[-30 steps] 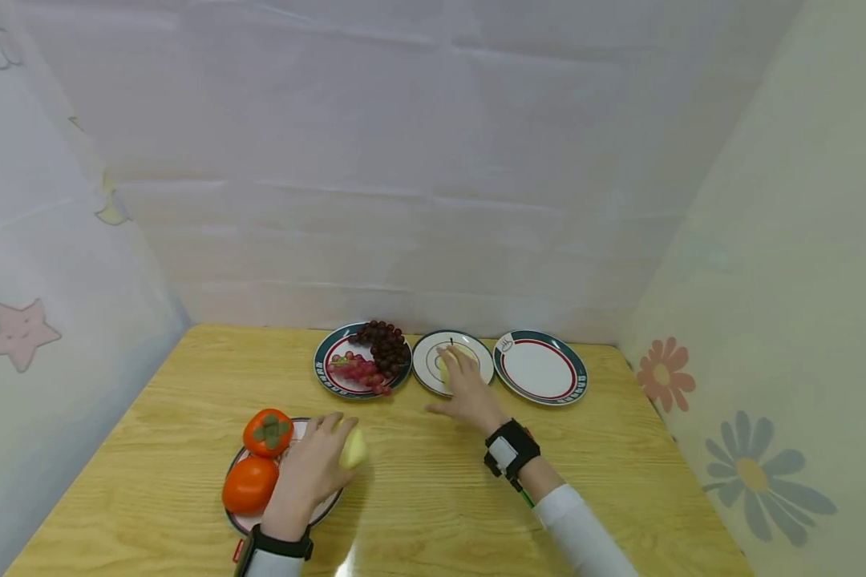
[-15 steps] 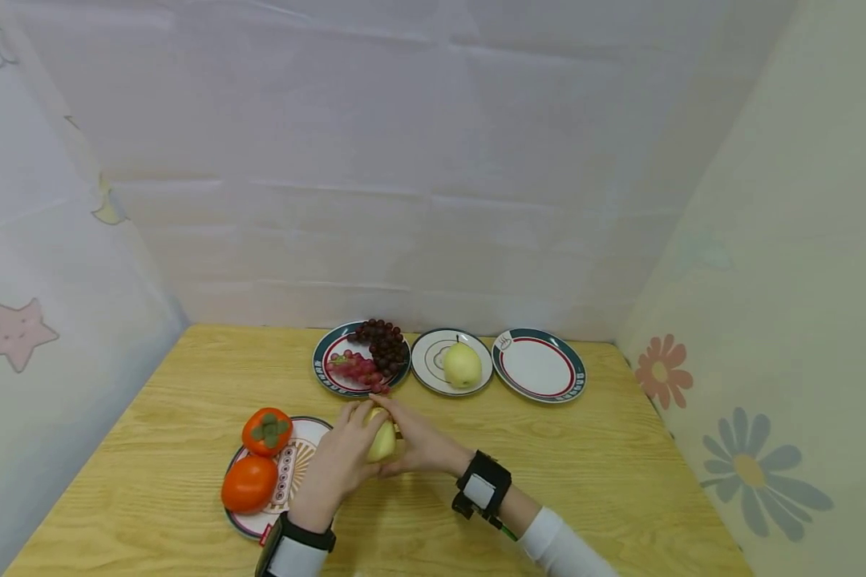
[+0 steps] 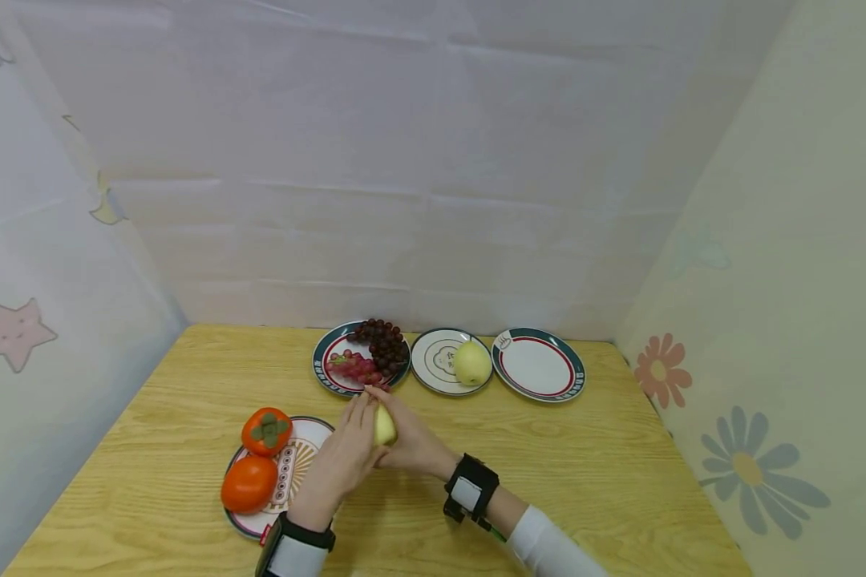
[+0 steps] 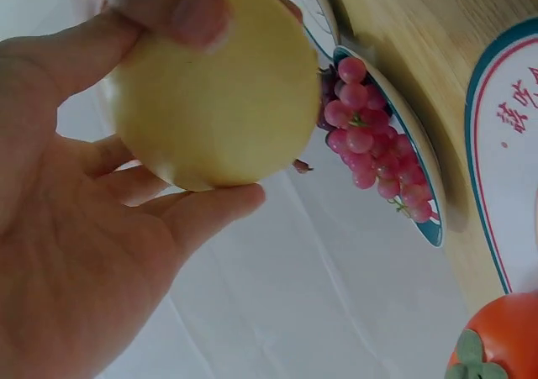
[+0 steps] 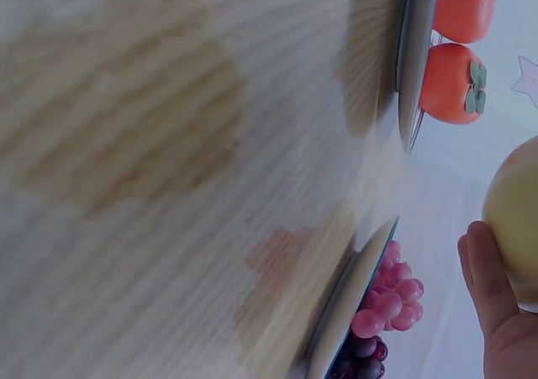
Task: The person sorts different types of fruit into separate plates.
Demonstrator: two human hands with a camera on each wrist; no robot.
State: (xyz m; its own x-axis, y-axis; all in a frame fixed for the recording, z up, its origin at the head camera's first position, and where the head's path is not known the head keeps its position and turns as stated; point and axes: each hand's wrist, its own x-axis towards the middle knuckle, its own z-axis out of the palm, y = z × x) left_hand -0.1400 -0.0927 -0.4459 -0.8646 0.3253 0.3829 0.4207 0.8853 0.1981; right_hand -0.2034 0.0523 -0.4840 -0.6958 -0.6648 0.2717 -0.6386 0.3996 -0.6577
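Observation:
A pale yellow pear is held between my two hands above the table, just right of the persimmon plate. My left hand holds it from the left, its fingers covering much of that side. On the other side, my right hand cups the fruit with fingers reaching over its top; the two hands meet around it. Up close in the left wrist view, the pear has fingers about it. Part of the pear and some fingers show at the edge of the right wrist view.
Two persimmons, one upper and one lower, sit on the near-left plate. At the back stand a plate with red grapes and dark grapes, a small plate with another pear, and a bare plate.
My right hand has left the pear on the small plate and come to the one in my left hand, which moved right. The pear on the plate has shifted slightly right.

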